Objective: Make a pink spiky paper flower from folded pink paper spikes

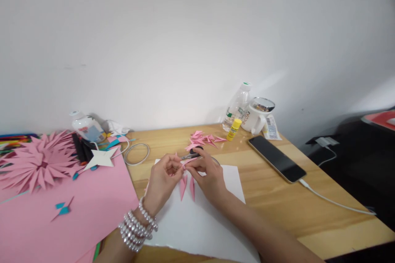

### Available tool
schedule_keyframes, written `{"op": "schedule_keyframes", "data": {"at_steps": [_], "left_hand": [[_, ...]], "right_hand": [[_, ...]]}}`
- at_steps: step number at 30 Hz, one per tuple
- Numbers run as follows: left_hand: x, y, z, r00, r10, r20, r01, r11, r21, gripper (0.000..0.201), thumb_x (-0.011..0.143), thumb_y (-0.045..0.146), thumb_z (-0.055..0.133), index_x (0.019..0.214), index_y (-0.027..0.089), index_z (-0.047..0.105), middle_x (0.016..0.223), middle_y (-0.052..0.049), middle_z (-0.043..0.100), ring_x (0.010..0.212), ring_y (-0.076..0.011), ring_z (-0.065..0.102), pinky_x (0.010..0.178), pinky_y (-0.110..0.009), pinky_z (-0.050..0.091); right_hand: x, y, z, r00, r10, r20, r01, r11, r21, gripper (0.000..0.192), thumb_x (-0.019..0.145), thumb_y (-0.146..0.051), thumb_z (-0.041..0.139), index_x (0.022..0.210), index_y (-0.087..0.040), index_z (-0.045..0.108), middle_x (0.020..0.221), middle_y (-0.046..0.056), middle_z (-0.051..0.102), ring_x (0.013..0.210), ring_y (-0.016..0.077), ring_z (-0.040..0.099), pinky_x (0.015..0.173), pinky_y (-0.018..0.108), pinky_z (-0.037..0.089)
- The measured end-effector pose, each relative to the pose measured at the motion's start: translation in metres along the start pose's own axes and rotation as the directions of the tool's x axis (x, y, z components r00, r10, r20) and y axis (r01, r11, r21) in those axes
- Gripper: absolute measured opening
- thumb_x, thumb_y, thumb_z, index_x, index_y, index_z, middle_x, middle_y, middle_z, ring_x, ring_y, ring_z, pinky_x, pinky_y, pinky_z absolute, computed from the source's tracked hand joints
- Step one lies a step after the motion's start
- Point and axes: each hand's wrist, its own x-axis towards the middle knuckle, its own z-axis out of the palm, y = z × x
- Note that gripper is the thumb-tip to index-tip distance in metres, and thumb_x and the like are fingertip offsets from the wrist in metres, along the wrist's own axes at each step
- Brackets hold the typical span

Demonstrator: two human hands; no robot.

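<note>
1 folded pink paper piece (186, 162) sits between the left hand (163, 178) and the right hand (210, 177), thumb and fingers of each pinched together on it, above the white sheet (200, 226). 2 pink points (183, 189) show just below the fingers; cannot tell whether they join the held piece. Scissors (190, 156) lie just beyond the hands; farther back, a pink paper heap (202, 139) near a glue stick (233, 130).
</note>
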Motion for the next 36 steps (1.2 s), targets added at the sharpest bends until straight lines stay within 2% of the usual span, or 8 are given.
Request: {"op": "schedule_keyframes", "data": {"at_steps": [6,13,29,36], "left_hand": [[-0.002,-0.0012,0.0006,0.999,0.037,-0.013,-0.036,0.997,0.066,0.013,0.068,0.019,0.06,0.078,0.018,0.052,0.066,0.001,0.061,0.06,-0.0119,0.058,0.054,-0.021,0.045],[-0.0024,-0.0038,-0.0007,0.999,0.051,-0.006,-0.05,0.983,0.174,0.01,0.067,0.018,0.059,0.075,0.018,0.053,0.067,0.0,0.06,0.058,-0.0123,0.057,0.052,-0.022,0.045],[-0.0025,0.0009,-0.0016,0.998,0.055,0.01,-0.056,0.981,0.188,0.008,0.067,0.019,0.059,0.074,0.018,0.054,0.065,0.001,0.059,0.057,-0.012,0.057,0.051,-0.021,0.044],[-0.0016,0.0002,-0.0006,0.999,0.042,0.006,-0.042,0.986,0.161,0.01,0.066,0.018,0.059,0.075,0.018,0.053,0.066,0.0,0.06,0.058,-0.0127,0.058,0.052,-0.022,0.045]], "right_hand": [[0.0023,-0.0041,-0.0016,0.985,0.168,0.034,-0.171,0.979,0.11,0.038,0.073,-0.021,0.061,0.108,-0.021,0.045,0.067,-0.001,0.069,0.064,0.0154,0.067,0.063,0.028,0.058],[0.0031,-0.0055,-0.0014,0.968,0.239,0.073,-0.248,0.955,0.163,0.037,0.072,-0.018,0.062,0.105,-0.02,0.045,0.067,0.0,0.069,0.065,0.0155,0.067,0.064,0.029,0.057],[0.0012,-0.0017,-0.0003,0.965,0.255,0.052,-0.26,0.951,0.164,0.039,0.072,-0.021,0.063,0.107,-0.021,0.045,0.067,0.0,0.069,0.068,0.0167,0.067,0.065,0.031,0.057],[0.0003,-0.0033,0.0015,0.96,0.279,0.016,-0.278,0.948,0.158,0.035,0.07,-0.02,0.064,0.101,-0.02,0.048,0.067,0.001,0.069,0.066,0.0166,0.067,0.062,0.029,0.057]]}}
